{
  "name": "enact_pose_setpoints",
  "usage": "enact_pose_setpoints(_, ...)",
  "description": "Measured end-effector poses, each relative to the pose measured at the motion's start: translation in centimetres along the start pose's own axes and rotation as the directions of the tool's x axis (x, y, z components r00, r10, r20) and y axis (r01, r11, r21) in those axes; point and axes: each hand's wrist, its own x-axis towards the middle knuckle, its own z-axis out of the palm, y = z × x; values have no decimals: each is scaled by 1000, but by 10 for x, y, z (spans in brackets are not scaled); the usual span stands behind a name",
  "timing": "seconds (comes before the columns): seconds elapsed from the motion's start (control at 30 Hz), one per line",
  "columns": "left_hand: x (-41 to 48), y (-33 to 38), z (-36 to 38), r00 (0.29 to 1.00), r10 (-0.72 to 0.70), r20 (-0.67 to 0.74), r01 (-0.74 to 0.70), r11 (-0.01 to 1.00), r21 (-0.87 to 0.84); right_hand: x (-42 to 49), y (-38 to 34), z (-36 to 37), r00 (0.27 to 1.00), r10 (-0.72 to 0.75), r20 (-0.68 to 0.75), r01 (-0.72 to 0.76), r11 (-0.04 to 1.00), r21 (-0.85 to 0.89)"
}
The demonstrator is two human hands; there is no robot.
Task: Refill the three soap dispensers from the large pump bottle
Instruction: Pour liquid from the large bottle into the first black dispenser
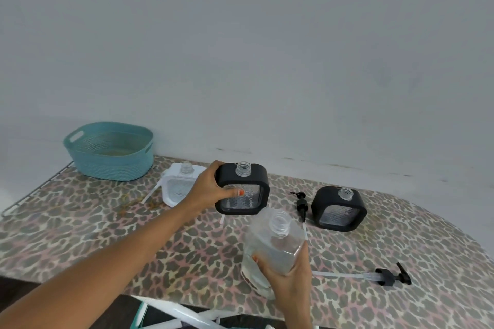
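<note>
Right grip [290, 282] clasps large bottle [272, 246], left grip [211, 187] clasps middle dispenser [258, 175]; loose pump [301, 204] lies beside right dispenser [324, 201].

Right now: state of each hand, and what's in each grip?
Left hand: closed, holding the middle black dispenser.
Right hand: closed, holding the large clear bottle.

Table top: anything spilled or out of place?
The small pump and large pump lie flat on the cloth, out of their bottles. A yellowish smear left of the white dispenser may be a stain or spill.
</note>
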Motion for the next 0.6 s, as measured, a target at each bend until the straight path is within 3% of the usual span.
enact_pose_setpoints(0.27, -65, 0, -54, 1000, -21, -9, 22, 996, 91, 2, -6, 1, 999, -20, 26, 23, 991, -128)
enact_pose_setpoints(0.6, -120, -19, -82, 996, -31, 86, 23, 995, 101, 14, -31, 3, 963, -189, 193, 256, 866, -430)
